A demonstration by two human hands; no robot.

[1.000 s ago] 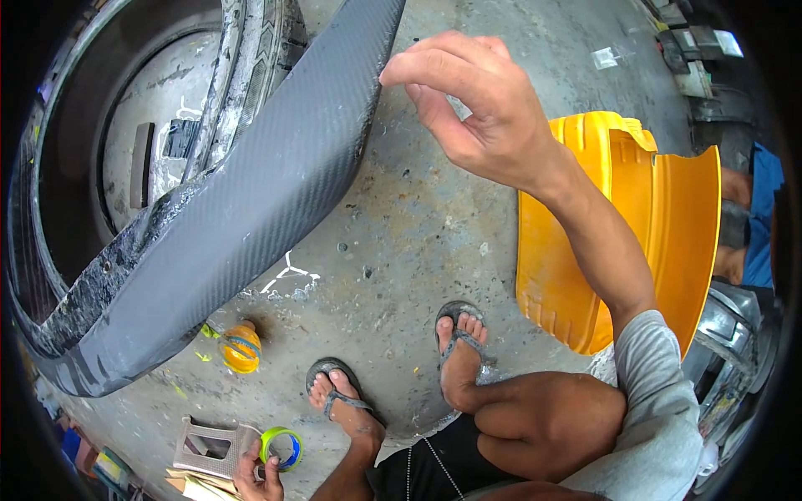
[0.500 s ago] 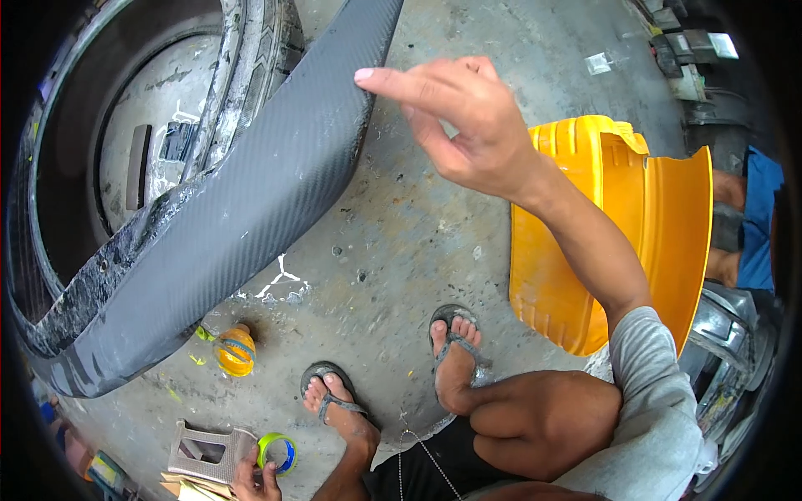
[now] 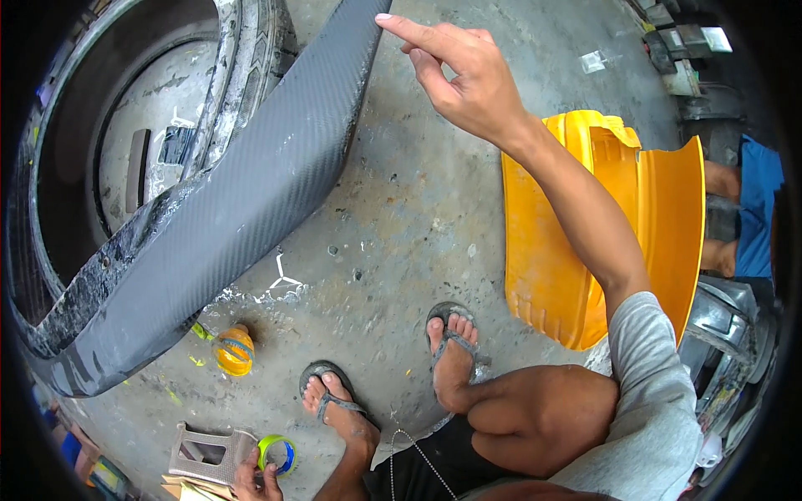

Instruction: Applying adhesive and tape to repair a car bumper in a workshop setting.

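At the upper end of the dark curved panel (image 3: 251, 171), the index fingertip (image 3: 383, 17) of the right hand (image 3: 468, 75) was placed on or just above the right edge; true contact could not be told. Nothing was gripped by this hand: the index finger was stretched, the other fingers were loosely curled, and a gap was left to the thumb. The left hand (image 3: 257, 483) was partly cut off by the lower border, beside a green tape roll (image 3: 276, 455) and a brown stool (image 3: 213, 453); whether anything was held by it could not be told.

The step in hand was judged to be a feeling or pointing out of the panel's edge. For the next move, a light, steady finger would be called for, so that the surface was not scratched.

The panel was seen over a black tyre (image 3: 266, 50), and its upper end was cut off by the picture. Between its right edge and the yellow plastic part (image 3: 564, 275), wide room was offered by the floor (image 3: 409, 217). Nearer the feet, this room was narrowed by a small yellow container (image 3: 234, 352).
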